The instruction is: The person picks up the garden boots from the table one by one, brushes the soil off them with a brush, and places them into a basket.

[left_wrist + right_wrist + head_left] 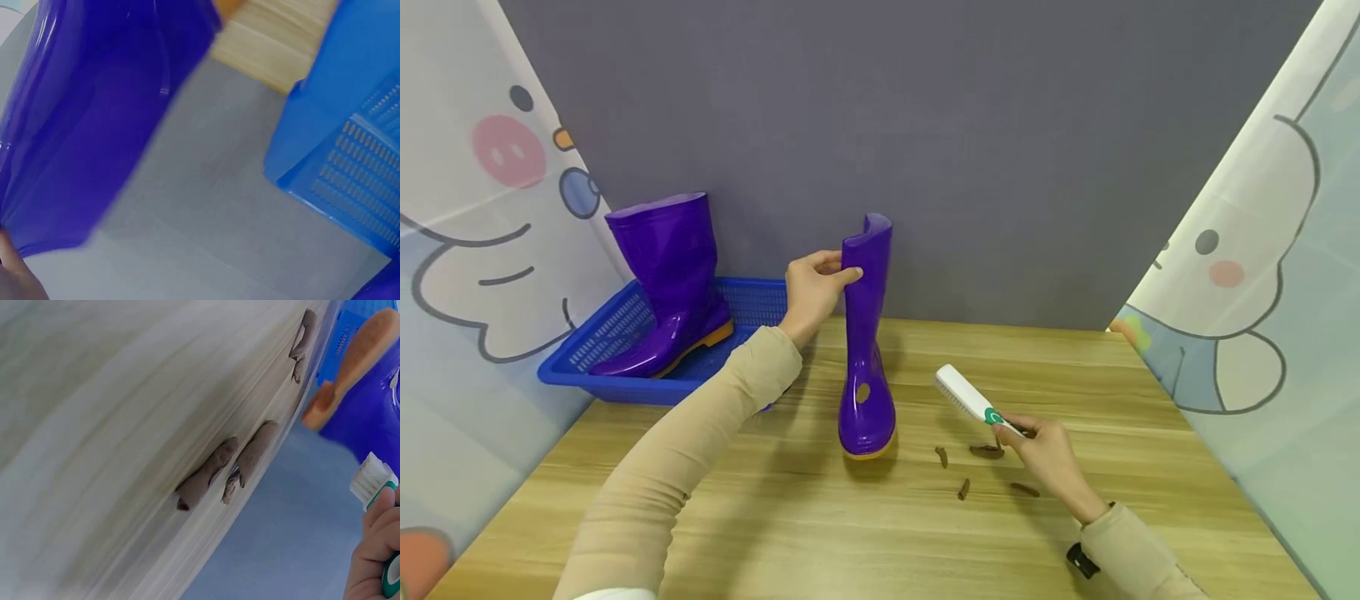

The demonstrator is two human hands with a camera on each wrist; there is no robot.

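My left hand (815, 292) grips a purple rain boot (867, 325) by its upper shaft, thumb on the near side. The boot is upright, toe toward me, with a tan patch (863, 392) on its toe. Its orange sole (359, 359) shows in the right wrist view. To the right, my right hand (1051, 454) holds a white brush (964, 392) by its handle, which has a green section. The bristles point down and left, apart from the boot. Several brown lumps (987, 452) lie on the table below the brush.
A blue plastic basket (568, 373) stands at the table's left, holding a second purple boot (673, 258). A grey panel (940, 167) rises behind the wooden table (850, 533). Cartoon-printed sheets (1232, 275) flank both sides. A small black object (1082, 560) is at the right sleeve.
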